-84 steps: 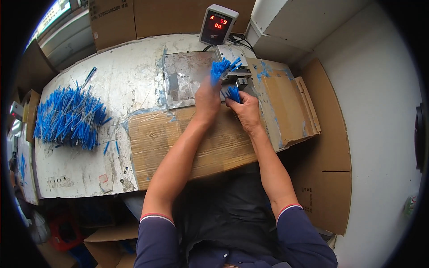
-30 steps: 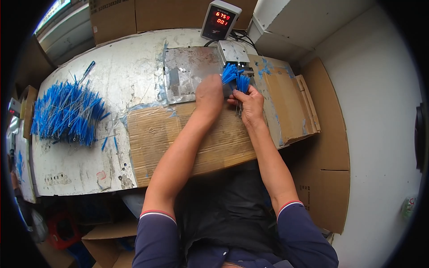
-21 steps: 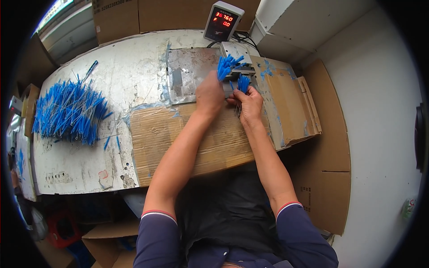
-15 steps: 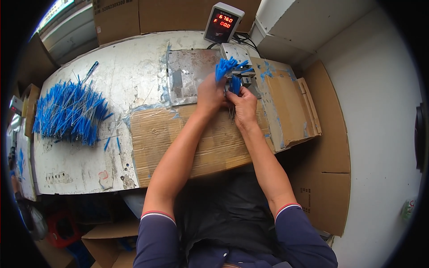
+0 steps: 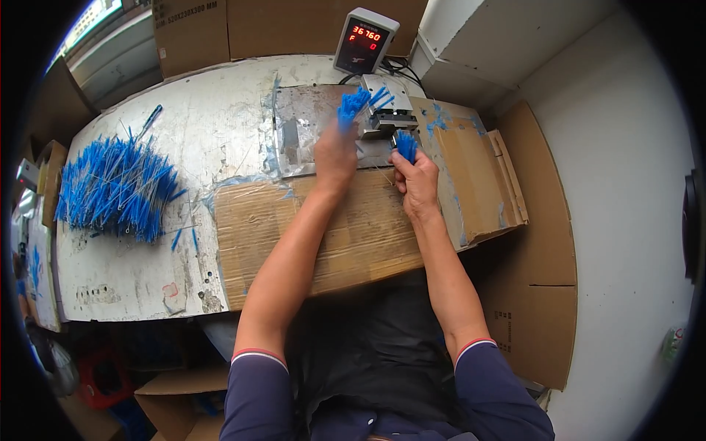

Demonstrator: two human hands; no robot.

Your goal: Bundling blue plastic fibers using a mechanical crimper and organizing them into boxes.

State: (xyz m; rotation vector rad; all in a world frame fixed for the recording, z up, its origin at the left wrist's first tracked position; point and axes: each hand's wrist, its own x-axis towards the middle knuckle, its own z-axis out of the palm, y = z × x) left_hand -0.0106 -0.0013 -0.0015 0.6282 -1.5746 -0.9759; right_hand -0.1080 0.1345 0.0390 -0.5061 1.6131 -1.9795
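My left hand point(image 5: 335, 158), somewhat smeared by motion, is closed round a bunch of thin blue brushes point(image 5: 354, 106) whose tips fan out above it. It hovers over the metal plate point(image 5: 312, 99), left of a small metal fixture point(image 5: 388, 103). To its right, my right hand point(image 5: 420, 184) pinches a smaller blue brush bunch point(image 5: 406, 145) between thumb and fingers. This bunch stands roughly upright just in front of the fixture, with fine wire stems showing below. The two hands are apart.
A large pile of blue brushes with grey wire stems point(image 5: 118, 187) lies on the white table point(image 5: 147, 279) at left, a pen point(image 5: 151, 117) behind it. A counter with red digits point(image 5: 365, 40) stands at the back. Cardboard point(image 5: 316, 235) covers the front; a cardboard box point(image 5: 474, 176) sits right.
My hands have moved apart: the left shifted slightly left with its bunch, the right moved right and a little nearer with its own. The fixture shows more fully; the counter's display changed.
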